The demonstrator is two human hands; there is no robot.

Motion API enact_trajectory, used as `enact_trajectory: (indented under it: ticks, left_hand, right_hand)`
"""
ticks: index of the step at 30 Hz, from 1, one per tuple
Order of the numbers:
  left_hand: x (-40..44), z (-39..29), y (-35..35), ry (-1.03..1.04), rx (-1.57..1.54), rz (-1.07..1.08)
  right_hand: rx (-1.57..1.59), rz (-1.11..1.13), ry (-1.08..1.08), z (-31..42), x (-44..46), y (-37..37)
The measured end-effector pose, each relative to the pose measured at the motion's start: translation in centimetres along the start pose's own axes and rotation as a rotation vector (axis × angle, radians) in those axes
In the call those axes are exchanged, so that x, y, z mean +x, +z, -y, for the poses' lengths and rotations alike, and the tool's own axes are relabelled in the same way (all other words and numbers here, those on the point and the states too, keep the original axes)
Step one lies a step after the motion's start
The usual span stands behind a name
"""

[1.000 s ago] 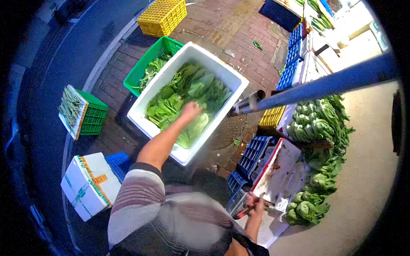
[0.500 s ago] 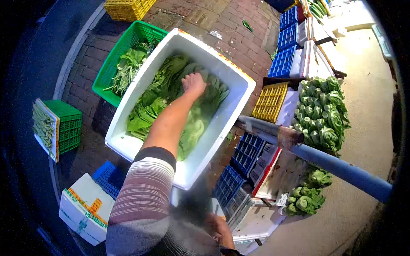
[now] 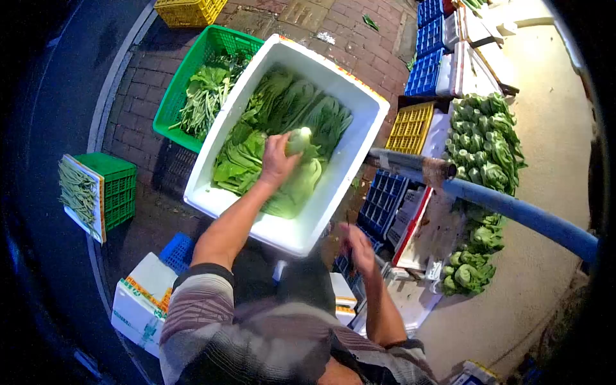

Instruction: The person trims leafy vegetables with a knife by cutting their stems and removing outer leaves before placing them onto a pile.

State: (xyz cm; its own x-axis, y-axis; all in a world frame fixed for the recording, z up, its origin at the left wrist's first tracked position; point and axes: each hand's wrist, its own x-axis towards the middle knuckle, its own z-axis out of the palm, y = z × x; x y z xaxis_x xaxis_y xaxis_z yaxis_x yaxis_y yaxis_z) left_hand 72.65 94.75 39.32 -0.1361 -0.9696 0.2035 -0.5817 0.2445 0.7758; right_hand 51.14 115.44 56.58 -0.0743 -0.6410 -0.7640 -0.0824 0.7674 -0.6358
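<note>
A white foam box holds several bunches of leafy greens, dark ones at the far end and brighter ones at the left. Inside it, my left hand is closed around a head of leafy greens whose pale cut base points up and away. More pale-stemmed greens lie just below that hand. My right hand is outside the box, near its lower right corner and apart from it. Motion smears its fingers, so I cannot see whether they hold anything.
A green crate of greens stands against the box's left side. A blue metal pole crosses at the right, beside rows of leafy heads. Blue crates, a yellow crate and a foam carton stand around.
My left hand has drawn back toward me from the far greens and lifted a head, its base now visible. My right hand has risen from the lower edge toward the box's corner.
</note>
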Motion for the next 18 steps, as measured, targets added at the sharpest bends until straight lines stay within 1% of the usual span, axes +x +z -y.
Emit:
enact_trajectory:
  ticks: [2,3,4,5,6,7,8,10,11,12,15,16,17,18]
  left_hand:
    - [-1.2,-1.8,-1.4,0.048,-0.031,-0.024]
    - [-1.8,-2.6,-2.1,0.070,-0.047,-0.033]
    - [-2.1,-3.3,-2.7,0.091,-0.052,-0.024]
    - [-2.8,-3.8,-3.1,0.106,-0.055,0.004]
    - [-3.1,-4.2,-3.5,0.125,-0.057,0.028]
    - [-3.2,-4.6,-3.8,0.149,-0.058,0.050]
    - [-3.3,-5.7,-4.3,0.208,-0.071,0.015]
    - [-3.7,-7.7,-5.8,0.246,-0.093,0.043]
    - [-4.1,-8.3,-6.4,0.265,-0.102,0.056]
    - [-4.8,-8.0,-6.6,0.199,-0.055,0.150]
    - [-5.1,-10.3,-9.8,0.244,0.060,0.254]
    - [-6.0,-11.2,-11.4,0.238,0.117,0.242]
    - [-7.2,-11.3,-12.1,0.101,0.014,0.204]
    - [-8.2,-11.2,-12.9,-0.036,-0.086,0.167]
  right_hand:
    - [-0.205,-0.025,-0.396,-0.4,5.1,-0.8]
    - [-0.159,0.000,-0.305,4.4,5.0,0.4]
    - [-0.274,-0.049,-0.482,4.9,7.2,0.6]
    - [-0.278,-0.080,-0.439,7.4,7.7,1.5]
    - [-0.250,-0.102,-0.387,8.3,9.0,1.9]
    - [-0.287,-0.146,-0.439,8.7,10.5,2.3]
    - [-0.352,-0.159,-0.442,9.2,10.7,2.8]
    - [-0.482,-0.185,-0.448,10.2,11.2,3.7]
    - [-0.574,-0.195,-0.486,10.1,10.8,4.1]
    - [-0.553,-0.186,-0.414,10.3,10.1,4.4]
    - [-0.461,-0.195,-0.338,8.0,9.0,5.1]
    - [-0.326,-0.182,-0.318,7.0,8.5,5.3]
    - [-0.317,-0.241,-0.392,6.1,8.0,5.5]
    - [-0.259,-0.265,-0.367,5.5,7.4,5.8]
